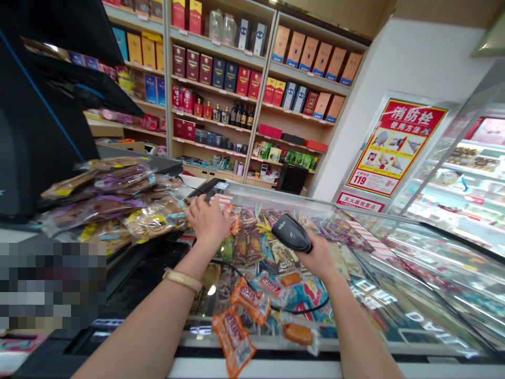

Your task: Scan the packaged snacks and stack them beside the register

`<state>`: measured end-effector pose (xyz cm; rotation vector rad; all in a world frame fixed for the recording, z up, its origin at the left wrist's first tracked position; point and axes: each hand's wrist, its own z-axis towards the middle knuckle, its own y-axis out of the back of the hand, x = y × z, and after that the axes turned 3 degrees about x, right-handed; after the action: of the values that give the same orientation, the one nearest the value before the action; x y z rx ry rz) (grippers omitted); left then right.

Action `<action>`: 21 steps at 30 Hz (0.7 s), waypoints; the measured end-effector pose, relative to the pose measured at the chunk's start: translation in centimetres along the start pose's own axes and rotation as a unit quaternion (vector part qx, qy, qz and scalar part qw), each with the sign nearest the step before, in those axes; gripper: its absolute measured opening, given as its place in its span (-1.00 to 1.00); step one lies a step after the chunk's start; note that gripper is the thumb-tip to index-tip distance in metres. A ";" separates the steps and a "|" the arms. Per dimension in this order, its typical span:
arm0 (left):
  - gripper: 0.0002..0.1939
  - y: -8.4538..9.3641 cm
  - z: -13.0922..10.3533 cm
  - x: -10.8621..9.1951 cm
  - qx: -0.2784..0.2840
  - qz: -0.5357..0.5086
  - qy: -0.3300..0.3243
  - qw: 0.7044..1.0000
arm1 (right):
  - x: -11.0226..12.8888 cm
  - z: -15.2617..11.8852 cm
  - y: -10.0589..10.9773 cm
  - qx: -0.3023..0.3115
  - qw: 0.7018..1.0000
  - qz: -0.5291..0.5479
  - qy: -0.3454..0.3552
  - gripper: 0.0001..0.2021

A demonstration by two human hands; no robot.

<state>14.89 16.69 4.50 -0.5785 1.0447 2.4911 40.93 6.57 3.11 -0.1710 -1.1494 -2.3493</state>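
My right hand point(317, 255) is wrapped round the handle of a black barcode scanner point(292, 233), held above the glass counter point(327, 345). Beyond the counter's middle, my left hand point(209, 218) reaches over small orange packets point(235, 223), its fingers bent downward; whether they grip one is hidden. Nearer to me lie two orange-wrapped sausage packets point(250, 300) point(233, 339) and clear-wrapped sausages point(299, 333) point(291, 279). The scanner's black cable curves across the glass between them. To the left of my left hand is a heap of clear bags with brown food point(153, 218).
A black monitor point(39, 121) stands at the left. Shelves point(223, 92) of boxes and bottles line the back wall. A red and yellow sign point(396, 145) hangs on the white wall at right, beside a lit glass display case point(473, 173).
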 end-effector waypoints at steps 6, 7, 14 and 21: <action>-0.68 -0.5 -2.7 -3.1 0.180 -0.179 -0.210 0.944 | -0.5 0.1 0.0 -0.050 0.999 -0.001 -0.013 -0.89; -0.70 -0.7 -3.7 -3.8 0.246 -0.204 -0.250 0.914 | -0.5 0.1 0.0 -0.058 0.998 0.001 -0.014 -0.89; -0.75 -0.6 -9.7 -6.6 0.449 -0.162 -0.419 0.772 | -0.5 0.2 0.1 -0.079 0.997 -0.003 -0.014 -0.90; -0.86 -1.8 -9.6 -6.5 0.443 -0.211 -0.303 0.817 | -0.4 0.2 0.2 -0.062 0.998 -0.005 -0.017 -0.89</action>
<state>23.42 9.69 0.60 0.2496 1.4124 1.3788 41.36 6.76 3.21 -0.2497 -1.0221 -2.4352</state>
